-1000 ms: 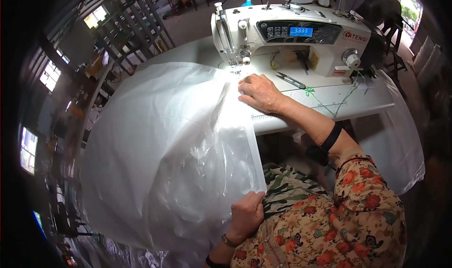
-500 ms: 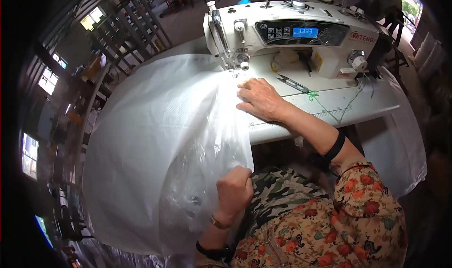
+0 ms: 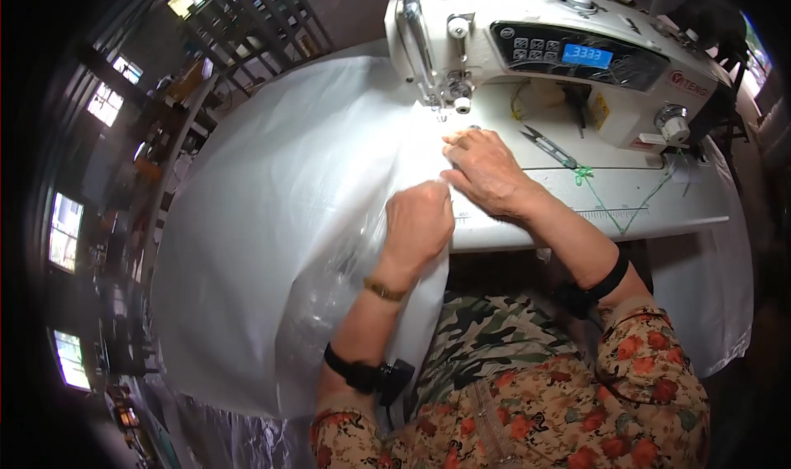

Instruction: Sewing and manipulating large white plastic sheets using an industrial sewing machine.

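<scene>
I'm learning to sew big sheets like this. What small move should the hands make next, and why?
Probably slide the white sheet forward toward the needle. Both the left hand and right hand lie flat on its edge just short of the presser foot, so the edge looks lined up.

The white table [image 3: 659, 213] carries a white sewing machine [image 3: 568, 49] along its far side, with a blue lit display on its front. A large sheet of translucent white plastic [image 3: 288, 222] lies over the table's left part and hangs off its near edge. To the right, small thread snips [image 3: 550, 147] lie on the bare top, with loose green thread [image 3: 618, 201] just beside them.
</scene>
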`<state>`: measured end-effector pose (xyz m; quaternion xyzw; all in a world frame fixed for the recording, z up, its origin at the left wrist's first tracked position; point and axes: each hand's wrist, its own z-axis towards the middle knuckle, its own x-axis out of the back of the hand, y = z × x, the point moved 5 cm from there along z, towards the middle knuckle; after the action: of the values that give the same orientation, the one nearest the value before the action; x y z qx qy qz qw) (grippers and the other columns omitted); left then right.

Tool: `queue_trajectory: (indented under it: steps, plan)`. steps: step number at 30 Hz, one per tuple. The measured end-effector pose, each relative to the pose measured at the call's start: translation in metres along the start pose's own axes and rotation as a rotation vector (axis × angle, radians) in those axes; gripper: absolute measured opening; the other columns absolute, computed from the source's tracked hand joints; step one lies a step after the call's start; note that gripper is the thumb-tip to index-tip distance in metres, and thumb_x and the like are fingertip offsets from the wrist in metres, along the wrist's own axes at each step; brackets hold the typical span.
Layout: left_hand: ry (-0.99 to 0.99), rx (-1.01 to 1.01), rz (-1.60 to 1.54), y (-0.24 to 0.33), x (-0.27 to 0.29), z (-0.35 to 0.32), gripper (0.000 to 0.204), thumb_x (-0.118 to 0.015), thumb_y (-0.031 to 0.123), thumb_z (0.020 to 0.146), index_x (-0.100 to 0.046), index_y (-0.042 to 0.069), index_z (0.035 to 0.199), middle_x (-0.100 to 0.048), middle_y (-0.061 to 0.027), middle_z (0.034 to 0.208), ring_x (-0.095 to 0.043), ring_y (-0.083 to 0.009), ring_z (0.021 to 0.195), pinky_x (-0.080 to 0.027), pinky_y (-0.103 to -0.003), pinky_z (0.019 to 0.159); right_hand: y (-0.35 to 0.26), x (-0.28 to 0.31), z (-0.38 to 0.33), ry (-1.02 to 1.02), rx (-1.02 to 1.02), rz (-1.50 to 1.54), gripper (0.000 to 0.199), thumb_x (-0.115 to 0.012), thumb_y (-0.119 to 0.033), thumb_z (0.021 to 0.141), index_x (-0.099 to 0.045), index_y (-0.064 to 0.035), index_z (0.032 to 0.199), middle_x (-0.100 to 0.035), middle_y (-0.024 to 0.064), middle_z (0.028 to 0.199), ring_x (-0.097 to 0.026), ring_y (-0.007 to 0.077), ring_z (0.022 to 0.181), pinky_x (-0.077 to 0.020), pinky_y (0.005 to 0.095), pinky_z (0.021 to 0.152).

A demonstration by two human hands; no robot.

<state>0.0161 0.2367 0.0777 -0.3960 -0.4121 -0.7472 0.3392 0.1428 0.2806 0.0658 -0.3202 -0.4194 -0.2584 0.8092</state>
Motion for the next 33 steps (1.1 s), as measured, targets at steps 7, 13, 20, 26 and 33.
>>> queue_trajectory:
  steps: [7, 13, 20, 26, 33]
  plan:
    - [0.100, 0.126, -0.391, -0.006, 0.003, -0.003, 0.029, -0.058, 0.012, 0.091, -0.064, -0.001, 0.116, -0.067, -0.0225, 0.100, -0.066, -0.0328, 0.093, -0.051, -0.036, 0.083, 0.006, 0.000, 0.000, 0.123, 0.061, 0.021, 0.024, -0.054, -0.016, 0.091, -0.065, 0.0006, 0.105, -0.065, 0.0159, 0.111, -0.056, 0.0300, 0.110, -0.0401, 0.0420, 0.096]
    - [0.167, 0.252, -0.622, 0.008, 0.006, -0.114, 0.054, -0.063, 0.017, 0.094, -0.042, -0.004, 0.139, -0.056, -0.0130, 0.127, -0.055, -0.0189, 0.110, -0.044, -0.033, 0.093, 0.009, 0.003, 0.000, 0.200, -0.039, 0.073, 0.024, -0.055, -0.010, 0.089, -0.064, 0.0016, 0.107, -0.065, 0.0181, 0.104, -0.058, 0.0346, 0.101, -0.0443, 0.0434, 0.089]
    - [0.208, 0.712, -1.848, -0.009, -0.008, -0.178, 0.037, -0.045, 0.022, 0.105, -0.046, -0.003, 0.132, -0.062, -0.0073, 0.105, -0.058, -0.0146, 0.101, -0.050, -0.030, 0.088, 0.000, 0.012, -0.007, 0.431, 0.083, -0.020, 0.026, -0.060, -0.010, 0.087, -0.065, -0.0030, 0.112, -0.066, 0.0181, 0.104, -0.061, 0.0359, 0.099, -0.0481, 0.0435, 0.088]
    - [0.280, 0.812, -2.152, -0.019, -0.034, -0.189, 0.038, -0.040, 0.029, 0.106, -0.047, -0.003, 0.126, -0.058, -0.0175, 0.120, -0.060, -0.0246, 0.110, -0.051, -0.037, 0.097, 0.015, 0.000, -0.013, 0.440, 0.187, -0.185, 0.026, -0.059, -0.017, 0.095, -0.064, -0.0112, 0.120, -0.066, 0.0146, 0.110, -0.063, 0.0317, 0.100, -0.0495, 0.0391, 0.086]
    - [0.278, 0.827, -2.185, -0.023, -0.040, -0.199, 0.040, -0.039, 0.031, 0.107, -0.047, -0.004, 0.124, -0.058, -0.0183, 0.120, -0.060, -0.0247, 0.110, -0.052, -0.038, 0.098, -0.009, -0.003, -0.043, 0.343, 0.367, -0.626, 0.025, -0.054, -0.016, 0.091, -0.065, -0.0039, 0.108, -0.065, 0.0201, 0.093, -0.063, 0.0354, 0.089, -0.0494, 0.0454, 0.080]
